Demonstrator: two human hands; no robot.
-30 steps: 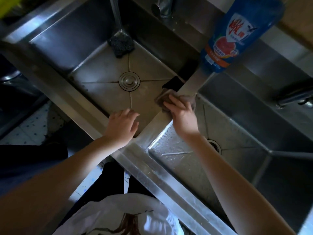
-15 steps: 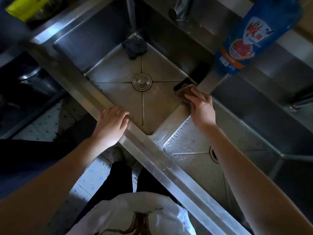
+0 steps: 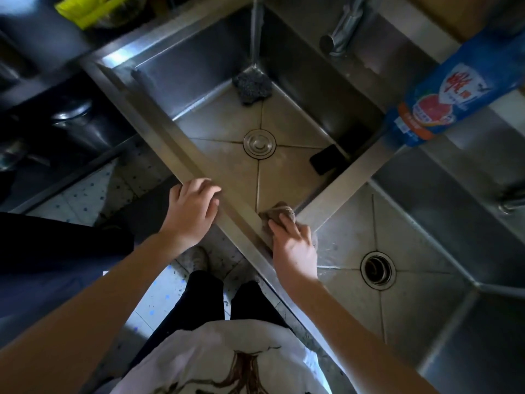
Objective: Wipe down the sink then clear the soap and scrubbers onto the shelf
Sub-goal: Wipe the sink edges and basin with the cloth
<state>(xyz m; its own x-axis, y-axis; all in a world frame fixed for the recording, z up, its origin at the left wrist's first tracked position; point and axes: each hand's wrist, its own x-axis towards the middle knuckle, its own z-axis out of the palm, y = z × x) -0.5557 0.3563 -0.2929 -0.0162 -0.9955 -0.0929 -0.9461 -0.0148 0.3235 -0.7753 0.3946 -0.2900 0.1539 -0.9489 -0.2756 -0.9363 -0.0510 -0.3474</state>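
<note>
A steel double sink (image 3: pixel 181 160) fills the view. My right hand (image 3: pixel 294 248) presses a brownish cloth (image 3: pixel 277 213) flat onto the front rim where the divider (image 3: pixel 346 172) between the basins meets it. My left hand (image 3: pixel 193 211) rests on the front rim further left, its fingers curled over the edge. A dark scrubber (image 3: pixel 251 85) lies in the far corner of the left basin. A black pad (image 3: pixel 326 159) lies at that basin's right wall. A blue dish soap bottle (image 3: pixel 454 92) stands at the divider's far end.
The left basin's drain (image 3: pixel 259 143) is plugged and the right basin's drain (image 3: pixel 377 270) is open. Taps (image 3: pixel 341 32) stand behind the sink. Yellow packaging (image 3: pixel 91 9) sits at the top left. Pots (image 3: pixel 74 118) lie on a low shelf to the left.
My right hand slid the cloth back along the divider from near the soap bottle to the front rim. My left hand stayed on the front rim.
</note>
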